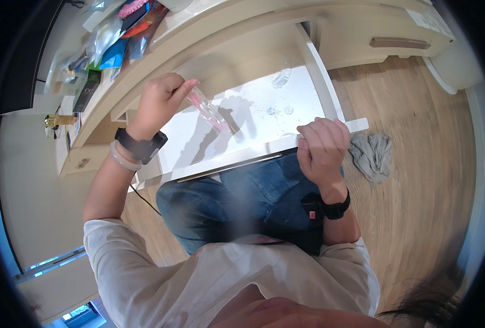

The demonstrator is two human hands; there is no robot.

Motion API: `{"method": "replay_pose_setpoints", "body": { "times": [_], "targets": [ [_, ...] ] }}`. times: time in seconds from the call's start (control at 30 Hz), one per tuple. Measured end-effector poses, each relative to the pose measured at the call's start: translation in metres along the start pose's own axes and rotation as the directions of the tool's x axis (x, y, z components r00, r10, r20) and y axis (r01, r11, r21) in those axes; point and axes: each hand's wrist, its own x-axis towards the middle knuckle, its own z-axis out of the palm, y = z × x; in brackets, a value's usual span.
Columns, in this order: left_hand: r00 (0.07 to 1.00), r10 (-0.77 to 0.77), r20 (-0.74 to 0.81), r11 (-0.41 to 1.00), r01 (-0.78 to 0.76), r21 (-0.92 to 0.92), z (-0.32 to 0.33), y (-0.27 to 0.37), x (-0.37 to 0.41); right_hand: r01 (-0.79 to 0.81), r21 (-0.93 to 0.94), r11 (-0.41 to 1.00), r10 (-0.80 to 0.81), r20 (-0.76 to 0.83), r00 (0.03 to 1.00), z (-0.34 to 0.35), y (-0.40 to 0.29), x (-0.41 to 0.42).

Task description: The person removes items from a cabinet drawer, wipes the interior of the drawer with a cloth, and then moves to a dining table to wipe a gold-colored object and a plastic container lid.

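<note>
My left hand [160, 100] pinches the top end of a clear plastic packet [207, 108] with a pink, slender item inside. The packet hangs slanted over the left half of a pulled-out white drawer [234, 156]. At the drawer's right front corner, my right hand [324, 149] has its fingers curled over the top edge of the front panel. On the drawer floor lie a curved clear plastic piece [282, 78] towards the back and two small round clear pieces [280, 110] nearer the middle. Fine specks are scattered around them.
A grey crumpled cloth [372, 158] lies on the wood floor [423, 172] right of the drawer. Colourful packets [113, 53] and a dark box [87, 91] crowd the desktop at upper left. Below the drawer's left corner runs a thin black cable [146, 200]. My knees sit under the drawer front.
</note>
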Motion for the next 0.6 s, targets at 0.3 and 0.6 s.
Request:
{"method": "replay_pose_setpoints", "body": {
  "times": [0.3, 0.6],
  "targets": [
    [0.983, -0.011, 0.181, 0.961, 0.061, -0.271, 0.008, -0.024, -0.010, 0.043, -0.052, 0.998, -0.048, -0.101, 0.994, -0.002, -0.002, 0.009],
    [0.902, -0.286, 0.323, 0.731, 0.423, -0.536, 0.023, -0.040, -0.013, 0.030, -0.024, 0.999, -0.032, -0.092, 0.995, -0.001, 0.000, 0.007]
  ]
}}
